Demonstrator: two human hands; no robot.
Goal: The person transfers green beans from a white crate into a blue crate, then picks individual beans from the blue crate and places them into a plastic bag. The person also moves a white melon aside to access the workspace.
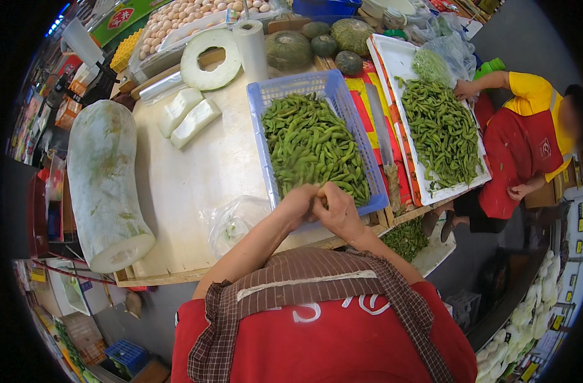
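Note:
My left hand (297,205) and my right hand (338,207) meet over the near end of a blue plastic crate (258,134). Their fingers are bent and close together, and whatever lies between the fingertips is hidden. Green soybean pods (315,139) fill much of the crate, reaching up to my knuckles. A clear plastic bag (238,222) with some pale green pieces inside rests left of my left forearm. Along the crate's right side lies a long knife (378,124), its blade pointing away from me.
A large cut winter melon (104,177) lies at the table's left. Two melon chunks (195,119), a melon ring (192,60) and a plastic bag roll (251,50) are farther back. At right, a co-worker (526,148) reaches to a white foam tray (389,62) of pods.

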